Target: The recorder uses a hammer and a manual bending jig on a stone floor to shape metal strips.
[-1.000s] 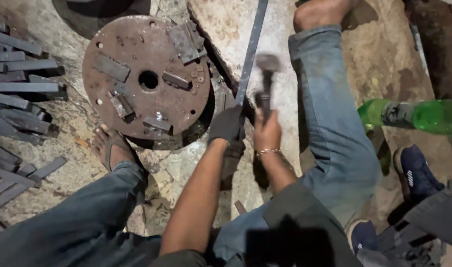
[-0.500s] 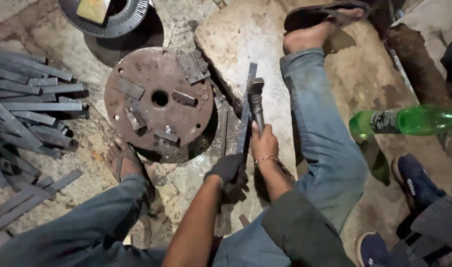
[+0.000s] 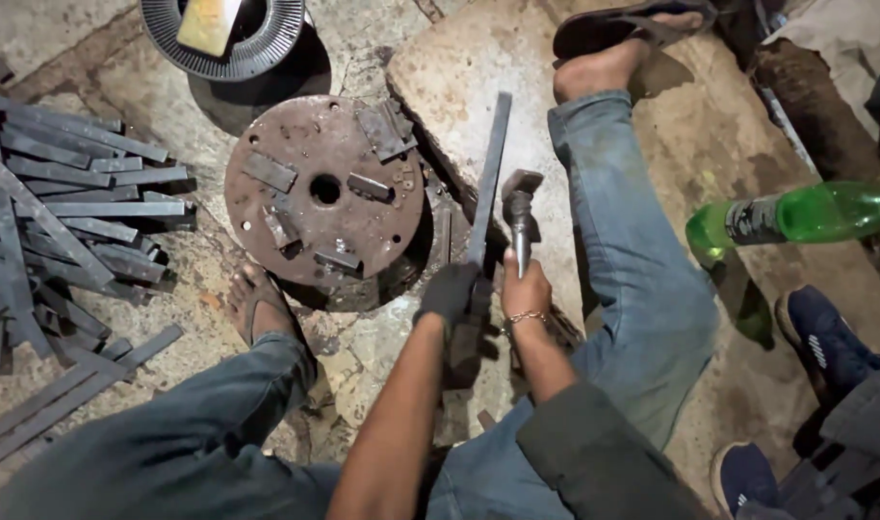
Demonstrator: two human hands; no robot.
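The grip of the left hand, which wears a dark glove, is wrapped tight around the near end of a long flat steel bar, and the bare right hand, a thin bracelet at its wrist, is clenched around the handle of a hammer whose head hangs just beside the bar, close to its middle. The bar runs away from the person, its far part lying on a pale stone slab that serves as the surface, just right of a rusty round steel plate with small blocks fixed to its face. Seen from the head camera looking down, the person sits on the ground with both legs spread, one sandalled foot near the plate and the other raised on the slab. The bar looks stiff, heavy for its width and hard-edged, so it is best held at the near end, well clear of the hammer; the glove should help against slipping and sharp edges. The hammer seems top-heavy, and holding low on the handle, as here, gives reach. Whether the hammer head touches the bar is hard to tell. A heap of similar flat strips lies to the left, a green bottle lies on its side to the right, and a dark blue shoe of another person shows at the right edge.
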